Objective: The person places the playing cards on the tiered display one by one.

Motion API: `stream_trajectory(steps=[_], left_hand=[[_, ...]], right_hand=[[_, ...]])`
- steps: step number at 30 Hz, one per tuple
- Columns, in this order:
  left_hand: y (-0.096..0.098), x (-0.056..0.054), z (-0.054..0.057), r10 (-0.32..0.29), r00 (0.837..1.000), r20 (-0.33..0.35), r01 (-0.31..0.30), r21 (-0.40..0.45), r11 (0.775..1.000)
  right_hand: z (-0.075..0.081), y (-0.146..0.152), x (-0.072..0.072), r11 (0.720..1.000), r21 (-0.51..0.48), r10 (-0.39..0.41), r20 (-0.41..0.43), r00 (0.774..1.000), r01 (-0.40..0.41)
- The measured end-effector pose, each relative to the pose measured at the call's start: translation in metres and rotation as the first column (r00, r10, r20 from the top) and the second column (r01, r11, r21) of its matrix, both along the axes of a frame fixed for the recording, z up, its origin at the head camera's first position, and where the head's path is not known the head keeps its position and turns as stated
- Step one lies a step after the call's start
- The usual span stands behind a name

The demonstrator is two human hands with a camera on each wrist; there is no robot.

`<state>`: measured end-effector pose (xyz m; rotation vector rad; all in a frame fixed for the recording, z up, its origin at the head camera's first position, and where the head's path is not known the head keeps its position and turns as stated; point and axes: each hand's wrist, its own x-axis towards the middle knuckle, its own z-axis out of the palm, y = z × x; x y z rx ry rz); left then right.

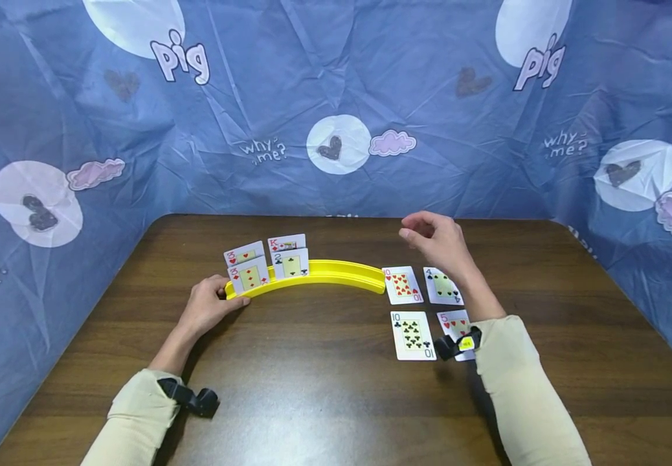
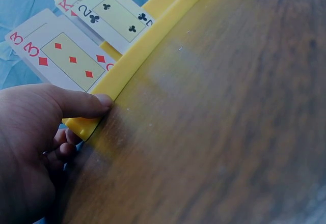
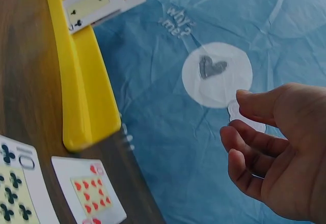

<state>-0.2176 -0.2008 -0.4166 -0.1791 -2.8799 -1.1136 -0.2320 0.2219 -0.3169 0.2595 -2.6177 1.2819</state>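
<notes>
My left hand (image 1: pixel 208 304) grips the left end of a curved yellow playing-card holder (image 1: pixel 342 272), its thumb along the front edge in the left wrist view. Standing in the slot by that hand are a three of diamonds (image 2: pixel 71 58) and, partly hidden behind it, a three of hearts (image 1: pixel 244 254). Beside them a two of clubs (image 1: pixel 291 264) overlaps a red king (image 1: pixel 286 243). Raised above the table past the holder's right end, my right hand (image 1: pixel 437 244) has loosely bent fingers and nothing between them.
Right of the holder, playing cards lie face up in two rows: a ten of hearts (image 1: pixel 403 285), a black four (image 1: pixel 442 287), a ten of clubs (image 1: pixel 413 336) and a five of hearts (image 1: pixel 454 320), partly covered by the right wrist's strap. A blue printed cloth (image 1: pixel 336 77) hangs behind the wooden table (image 1: pixel 313 375).
</notes>
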Motion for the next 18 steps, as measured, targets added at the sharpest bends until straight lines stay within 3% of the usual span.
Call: stream_trajectory(steps=[18], left_hand=[[-0.001,0.0,0.0,0.004,1.0,0.023,-0.004,0.019,1.0]], right_hand=[[-0.035,0.053,0.005,0.99,0.101,-0.106,0.052,0.993,0.1]])
